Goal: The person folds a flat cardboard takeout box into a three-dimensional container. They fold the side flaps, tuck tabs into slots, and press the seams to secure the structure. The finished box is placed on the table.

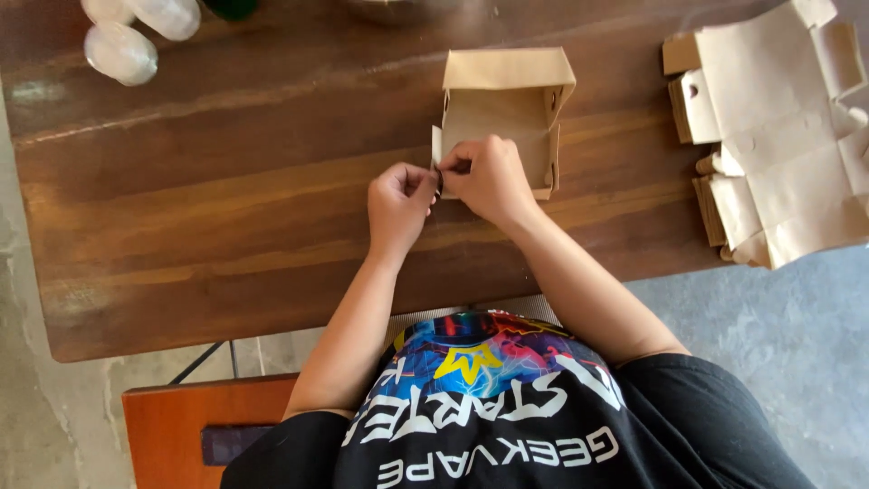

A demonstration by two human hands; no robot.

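Head view: one half-folded brown cardboard box (503,113) sits on the wooden table (226,208), open side up, just beyond both hands; its near left corner flap is pinched by the left hand (399,201) and right hand (489,179), fingertips meeting there. Box runs slightly longer away from the person; the right hand lies nearer its middle. One stack of flat box blanks (778,127) lies well apart to the right, and three whitish plastic bottles (120,52) at the far left.

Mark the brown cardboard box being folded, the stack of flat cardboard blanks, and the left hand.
brown cardboard box (496,116): head view, on its inner floor.
stack of flat cardboard blanks (786,136): head view, on the top sheet.
left hand (398,201): head view, on its back.
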